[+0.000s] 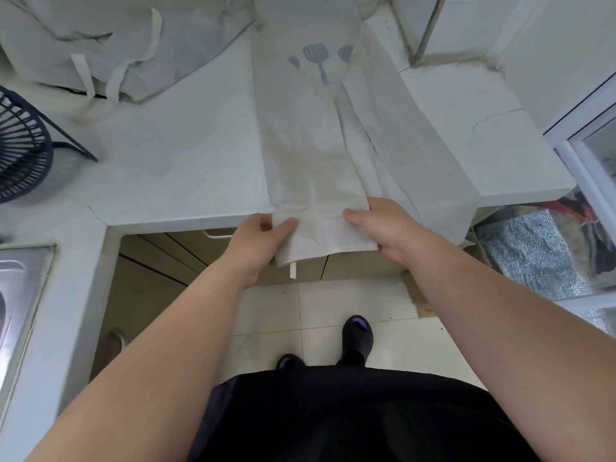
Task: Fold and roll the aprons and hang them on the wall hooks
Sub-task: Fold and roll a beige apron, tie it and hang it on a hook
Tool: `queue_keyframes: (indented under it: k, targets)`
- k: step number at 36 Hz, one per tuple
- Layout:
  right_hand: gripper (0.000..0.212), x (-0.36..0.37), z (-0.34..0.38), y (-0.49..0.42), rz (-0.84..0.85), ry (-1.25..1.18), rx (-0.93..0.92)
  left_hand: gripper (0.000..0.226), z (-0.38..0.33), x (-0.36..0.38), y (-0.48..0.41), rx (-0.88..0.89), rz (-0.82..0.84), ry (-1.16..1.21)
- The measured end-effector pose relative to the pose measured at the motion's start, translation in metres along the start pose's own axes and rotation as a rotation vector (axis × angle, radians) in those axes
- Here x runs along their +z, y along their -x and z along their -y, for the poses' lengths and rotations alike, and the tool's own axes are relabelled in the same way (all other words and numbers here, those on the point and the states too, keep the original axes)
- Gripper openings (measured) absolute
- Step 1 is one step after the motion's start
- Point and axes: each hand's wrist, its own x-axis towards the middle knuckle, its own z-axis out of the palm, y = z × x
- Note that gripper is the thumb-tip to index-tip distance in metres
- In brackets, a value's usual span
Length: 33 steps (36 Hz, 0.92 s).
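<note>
A white apron [306,135] with grey utensil prints lies folded into a long strip on the white counter [186,155], its near end hanging over the front edge. My left hand [258,238] pinches the left corner of that end, thumb on top. My right hand [383,228] grips the right corner of the same end. A thin strap dangles below the apron's end between my hands. Another white apron [110,45] with loose straps lies crumpled at the back left of the counter. No wall hooks are in view.
A dark wire basket [23,148] stands at the counter's left edge. A steel sink [16,295] is at the lower left. Window frames rise at the right, with silver foil-covered material [533,255] below. Cabinet doors and tiled floor lie under the counter.
</note>
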Motion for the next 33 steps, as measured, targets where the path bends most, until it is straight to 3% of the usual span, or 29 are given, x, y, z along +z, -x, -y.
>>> queue_keyframes:
  k: [3,7,11,17,20,22,24,27,32,33]
  targets:
    - [0.018,0.002,0.0,-0.002,-0.086,0.106,-0.038,0.022,0.009,-0.006,0.001,-0.016,-0.09,0.045]
    - [0.009,0.003,-0.003,-0.003,-0.067,0.237,-0.046,0.015,0.015,-0.011,0.003,-0.002,-0.132,0.025]
    - [0.024,0.006,-0.009,-0.006,-0.05,0.409,0.004,0.008,0.017,-0.011,0.005,-0.003,-0.109,-0.025]
    - [0.03,0.007,-0.014,-0.012,-0.045,0.616,0.05,0.02,0.024,-0.013,0.005,-0.055,-0.019,-0.182]
    - [0.04,0.011,-0.012,-0.014,-0.05,0.605,0.017,0.041,0.016,-0.011,0.005,-0.068,-0.067,-0.184]
    - [0.034,0.013,-0.01,-0.015,-0.037,0.61,0.003,0.053,0.012,-0.01,0.002,-0.02,-0.098,-0.23]
    - [0.016,0.014,-0.01,-0.019,-0.046,0.623,-0.003,0.047,0.009,-0.009,0.002,0.033,-0.102,-0.264]
    - [0.032,0.012,-0.006,-0.021,-0.057,0.723,0.009,0.03,0.01,-0.013,-0.001,0.063,-0.076,-0.262]
    - [0.012,0.015,0.0,-0.021,0.028,0.724,0.109,0.004,0.016,-0.022,-0.002,-0.033,-0.02,-0.225]
    - [0.011,0.016,0.002,-0.021,0.039,0.689,0.094,0.008,0.015,-0.023,-0.002,-0.042,0.0,-0.235]
